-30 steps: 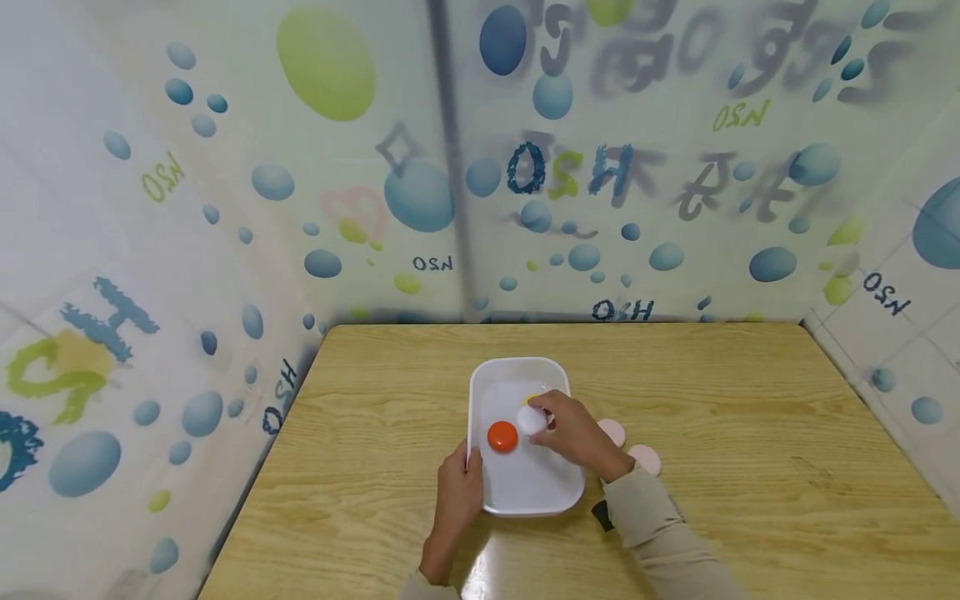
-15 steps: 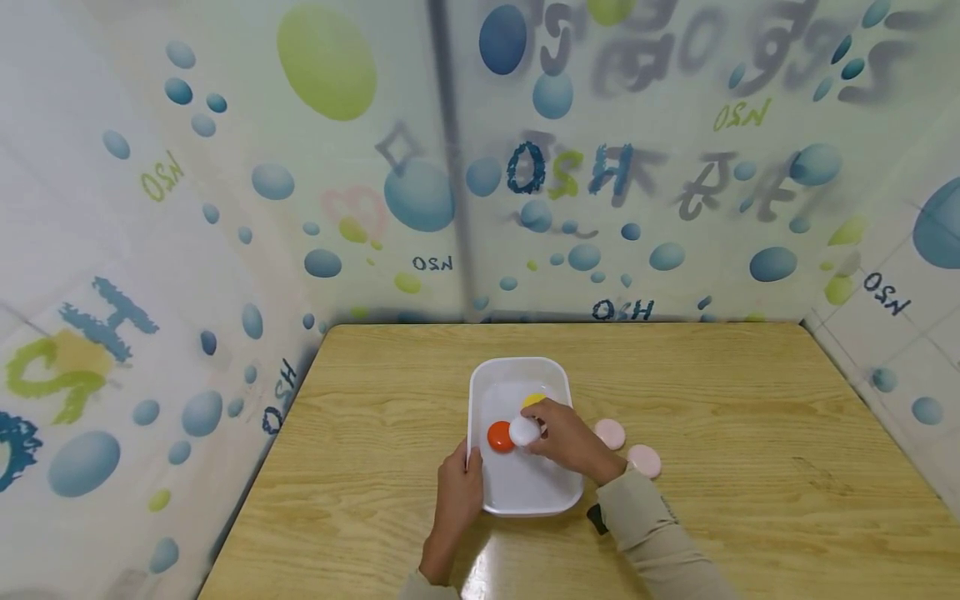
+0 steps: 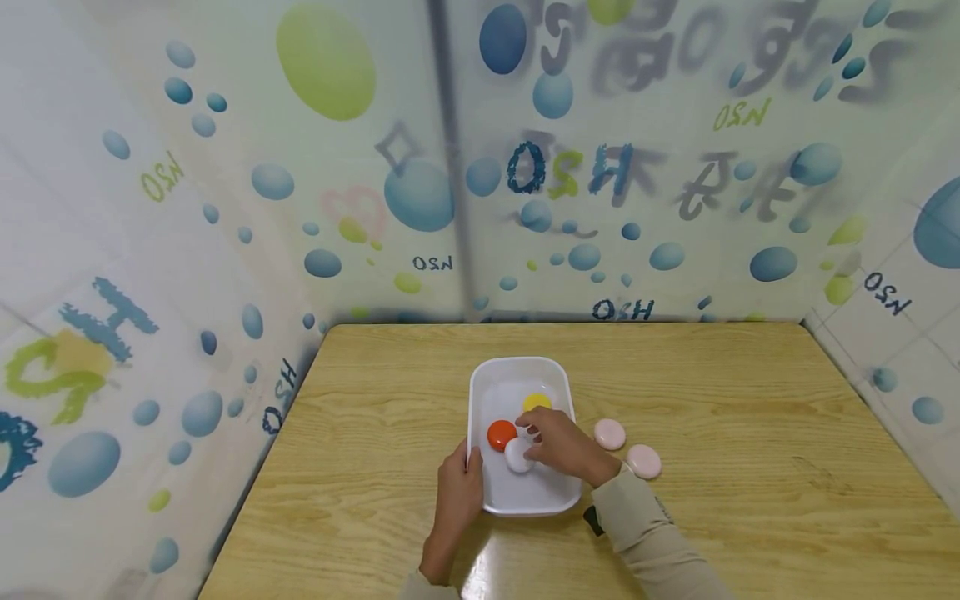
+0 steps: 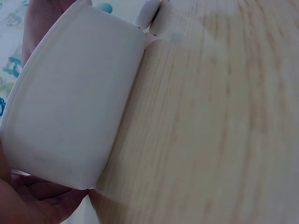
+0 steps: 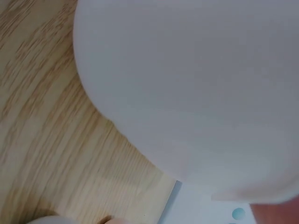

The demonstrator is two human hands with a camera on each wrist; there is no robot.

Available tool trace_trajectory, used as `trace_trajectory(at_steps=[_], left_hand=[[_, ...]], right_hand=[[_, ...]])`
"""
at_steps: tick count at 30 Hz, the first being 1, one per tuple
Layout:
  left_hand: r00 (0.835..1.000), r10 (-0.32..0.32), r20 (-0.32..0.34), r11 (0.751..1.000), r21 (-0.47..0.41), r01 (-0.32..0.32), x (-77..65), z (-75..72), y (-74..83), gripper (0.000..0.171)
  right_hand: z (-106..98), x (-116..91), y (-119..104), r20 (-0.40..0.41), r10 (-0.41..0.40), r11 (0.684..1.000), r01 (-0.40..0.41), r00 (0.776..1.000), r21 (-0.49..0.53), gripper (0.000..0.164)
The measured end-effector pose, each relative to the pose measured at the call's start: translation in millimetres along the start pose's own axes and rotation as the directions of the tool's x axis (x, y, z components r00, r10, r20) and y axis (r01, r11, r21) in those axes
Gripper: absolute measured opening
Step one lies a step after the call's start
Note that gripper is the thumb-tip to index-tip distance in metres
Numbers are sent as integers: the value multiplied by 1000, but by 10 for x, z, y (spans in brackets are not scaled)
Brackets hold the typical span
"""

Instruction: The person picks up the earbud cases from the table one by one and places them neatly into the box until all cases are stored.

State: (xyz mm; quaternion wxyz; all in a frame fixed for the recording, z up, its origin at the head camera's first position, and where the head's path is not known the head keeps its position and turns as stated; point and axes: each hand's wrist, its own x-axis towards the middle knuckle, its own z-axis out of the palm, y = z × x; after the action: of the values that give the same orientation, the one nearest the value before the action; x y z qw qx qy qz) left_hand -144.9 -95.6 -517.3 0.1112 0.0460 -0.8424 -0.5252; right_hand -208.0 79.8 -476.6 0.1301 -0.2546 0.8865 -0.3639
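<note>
The white disc (image 3: 517, 456) has shifted nearer the person, beside the orange disc (image 3: 502, 435) in the tray (image 3: 525, 500) — right hand (image 3: 564, 445) touching it, fingers parted; left hand (image 3: 459, 487) pinching the tray. A dragging thumb might skew both discs.

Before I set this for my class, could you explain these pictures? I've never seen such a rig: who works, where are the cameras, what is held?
No machine: a person works with two bare hands. The wide view comes from a camera on the head, looking down; each close view comes from a camera on one wrist and shows the outside of the white tray. The left hand grips the tray's side. Inside are an orange disc, a yellow disc and a white disc. The right hand has its fingers at the white disc, but I cannot tell whether they grip it. Two pink discs lie on the wooden table.
</note>
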Motion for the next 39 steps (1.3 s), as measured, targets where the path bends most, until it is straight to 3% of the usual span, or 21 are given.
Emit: trace_trajectory(at_steps=[4,8,15,22,30,34,39], left_hand=[[1000,3,7,1000,0,-3,0,-3,-2,27],[1000,-2,6,1000,1,2,0,-4,-5,27],[1000,-13,-9,1000,8,13,-3,1,2,25],[1000,-4,-6,1000,5,4,-7,-3,9,25],[1000,4,-4,1000,1,-4,7,0,7,25],[1000,3,-8,1000,-3,-3,8,-2,9,24],[1000,1,-6,1000,-4,-1,9,-2,2,23]], right_hand=[[-24,-15,13,-40,0,1000,1,999,9,40],[-76,-35,47,-132,11,1000,-9,991,16,40],[-230,-113,187,-305,33,999,-30,952,16,40],[-365,-296,424,-403,23,999,-31,915,-14,39],[-428,-526,670,-376,63,998,-70,924,-6,41],[-408,-593,742,-334,80,993,-104,939,-54,47],[-347,-647,807,-271,64,996,-77,960,-40,53]])
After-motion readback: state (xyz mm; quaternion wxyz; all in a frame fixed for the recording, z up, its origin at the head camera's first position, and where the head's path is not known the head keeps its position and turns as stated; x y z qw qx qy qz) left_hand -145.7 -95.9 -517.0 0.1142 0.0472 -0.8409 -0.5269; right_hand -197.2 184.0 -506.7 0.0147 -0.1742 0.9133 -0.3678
